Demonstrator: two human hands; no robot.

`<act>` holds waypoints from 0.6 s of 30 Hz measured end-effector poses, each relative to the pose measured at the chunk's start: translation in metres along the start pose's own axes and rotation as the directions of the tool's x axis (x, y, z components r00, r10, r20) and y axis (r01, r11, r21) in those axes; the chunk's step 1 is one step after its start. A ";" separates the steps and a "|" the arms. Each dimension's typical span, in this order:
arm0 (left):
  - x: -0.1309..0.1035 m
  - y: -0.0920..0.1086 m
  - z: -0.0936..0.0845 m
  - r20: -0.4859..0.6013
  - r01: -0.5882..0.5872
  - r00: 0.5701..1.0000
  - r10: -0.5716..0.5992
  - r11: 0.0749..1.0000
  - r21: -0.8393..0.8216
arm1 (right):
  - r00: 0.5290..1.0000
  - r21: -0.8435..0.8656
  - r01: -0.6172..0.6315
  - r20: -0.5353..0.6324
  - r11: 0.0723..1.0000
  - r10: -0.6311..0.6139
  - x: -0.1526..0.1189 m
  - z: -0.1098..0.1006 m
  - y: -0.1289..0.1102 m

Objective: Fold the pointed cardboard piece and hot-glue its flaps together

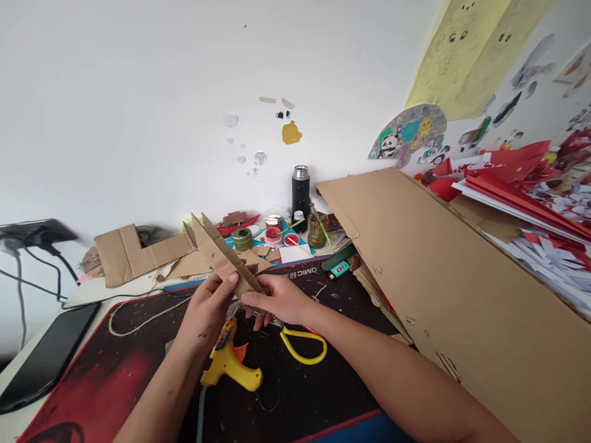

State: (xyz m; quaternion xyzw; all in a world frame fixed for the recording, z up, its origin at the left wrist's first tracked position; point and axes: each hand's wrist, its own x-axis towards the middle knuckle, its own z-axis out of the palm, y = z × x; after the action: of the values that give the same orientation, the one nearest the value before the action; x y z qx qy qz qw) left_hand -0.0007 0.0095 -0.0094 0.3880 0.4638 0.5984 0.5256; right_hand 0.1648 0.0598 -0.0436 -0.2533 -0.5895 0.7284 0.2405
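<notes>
Two hands, left hand (213, 303) and right hand (277, 299), pinch one folded cardboard piece (228, 258), seemingly two layers, at frame centre; below, one yellow glue gun (231, 363) and one yellow-handled tool (305, 346)

Blades of scissors (305, 360) partly covered by right hand (277, 300); near edge of worktop (16, 424) cut off; right edge hidden by large cardboard (392, 258), itself cropped; print on teal item (339, 269) near far edge too small to be read
</notes>
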 end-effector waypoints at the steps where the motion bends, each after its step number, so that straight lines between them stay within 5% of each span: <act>1: 0.001 -0.001 -0.001 -0.008 -0.008 1.000 0.008 1.000 0.006 | 1.000 -0.001 -0.007 0.010 1.000 0.007 0.000 0.000 0.000; 8: 0.002 -0.012 -0.001 0.023 -0.047 0.999 0.047 0.999 0.012 | 0.999 -0.053 -0.037 0.001 0.998 0.037 0.001 0.003 0.000; 18: 0.002 0.001 -0.006 -0.090 -0.048 0.995 0.043 0.997 -0.053 | 1.000 -0.093 -0.004 0.027 0.996 0.006 -0.001 0.003 0.002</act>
State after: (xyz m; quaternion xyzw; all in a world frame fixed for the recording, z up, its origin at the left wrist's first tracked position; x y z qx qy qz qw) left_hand -0.0069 0.0105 -0.0102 0.3568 0.4612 0.6395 0.5010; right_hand 0.1639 0.0568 -0.0445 -0.2557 -0.6254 0.7041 0.2185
